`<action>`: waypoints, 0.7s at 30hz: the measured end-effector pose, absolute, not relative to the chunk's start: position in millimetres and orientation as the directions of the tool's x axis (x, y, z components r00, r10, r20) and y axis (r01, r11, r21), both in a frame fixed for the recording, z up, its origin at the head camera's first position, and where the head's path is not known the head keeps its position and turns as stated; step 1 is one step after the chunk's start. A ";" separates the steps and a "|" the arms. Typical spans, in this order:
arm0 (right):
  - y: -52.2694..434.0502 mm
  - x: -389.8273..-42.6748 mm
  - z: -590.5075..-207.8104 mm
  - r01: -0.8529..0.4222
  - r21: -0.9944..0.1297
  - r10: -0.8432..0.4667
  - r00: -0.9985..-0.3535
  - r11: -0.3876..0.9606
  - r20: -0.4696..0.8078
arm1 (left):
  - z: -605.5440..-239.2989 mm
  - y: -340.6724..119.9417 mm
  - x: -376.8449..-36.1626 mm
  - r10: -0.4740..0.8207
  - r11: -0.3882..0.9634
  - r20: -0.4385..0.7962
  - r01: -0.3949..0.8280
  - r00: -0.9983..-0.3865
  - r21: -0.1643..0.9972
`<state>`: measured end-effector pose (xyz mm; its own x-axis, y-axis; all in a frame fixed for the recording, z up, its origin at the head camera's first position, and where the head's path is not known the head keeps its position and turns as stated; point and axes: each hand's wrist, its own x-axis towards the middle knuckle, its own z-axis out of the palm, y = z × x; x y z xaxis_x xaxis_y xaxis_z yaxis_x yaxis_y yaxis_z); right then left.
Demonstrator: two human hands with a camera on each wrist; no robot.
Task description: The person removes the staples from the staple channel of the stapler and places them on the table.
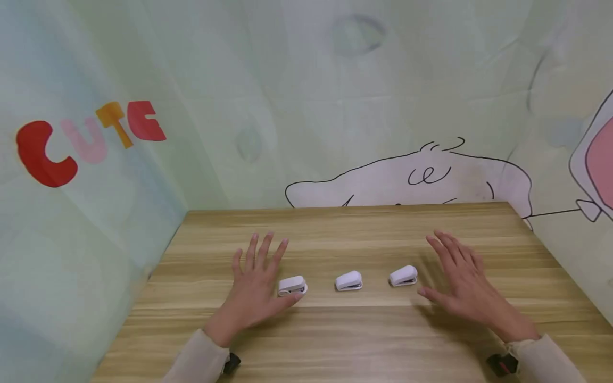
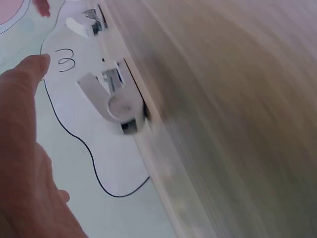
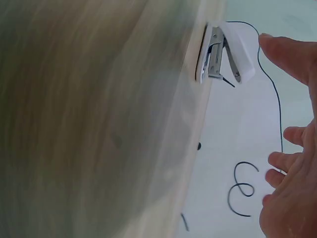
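we see three white staplers in a row on the wooden table [image 1: 335, 340]: our left hand [image 1: 254, 287] touches the left stapler [image 1: 292, 285], our right hand [image 1: 462, 284] lies flat near the right stapler [image 1: 403, 276], the middle stapler [image 1: 348, 280] between.

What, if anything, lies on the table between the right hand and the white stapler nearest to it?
Nothing visible does. The right hand lies open just right of the right stapler, with only bare wooden table between them. The thumb is close but apart from it.

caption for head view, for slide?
Two open hands, left hand and right hand, flank three white staplers on a wooden table.
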<state>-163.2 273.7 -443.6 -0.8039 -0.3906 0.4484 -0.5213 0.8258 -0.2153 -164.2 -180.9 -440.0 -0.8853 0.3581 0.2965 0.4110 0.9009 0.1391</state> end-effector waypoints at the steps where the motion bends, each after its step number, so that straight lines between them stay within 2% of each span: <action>1: 273.5 -163.2 -444.6 -0.520 -0.257 -0.379 -0.813 0.815 0.442 | -439.6 -176.2 -164.2 0.358 0.894 0.298 0.417 -0.885 0.165; 9: 274.8 -162.1 -452.0 -0.407 -0.579 -0.289 -0.913 0.707 0.289 | -437.2 -134.9 -168.1 0.404 0.789 0.401 0.535 -0.822 0.301; 14: 273.6 -164.3 -456.7 -0.382 -0.634 -0.275 -0.924 0.672 0.265 | -433.3 -108.3 -173.2 0.448 0.712 0.415 0.596 -0.792 0.370; 21: 271.2 -170.9 -463.6 -0.385 -0.713 -0.273 -0.922 0.585 0.274 | -427.9 -68.2 -181.3 0.514 0.624 0.433 0.669 -0.740 0.404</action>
<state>-170.9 271.2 -463.6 -0.9221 -0.2727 0.2743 -0.3853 0.5853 -0.7134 -181.3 -68.2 -427.9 -0.7403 0.5139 0.4334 0.6693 0.6237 0.4037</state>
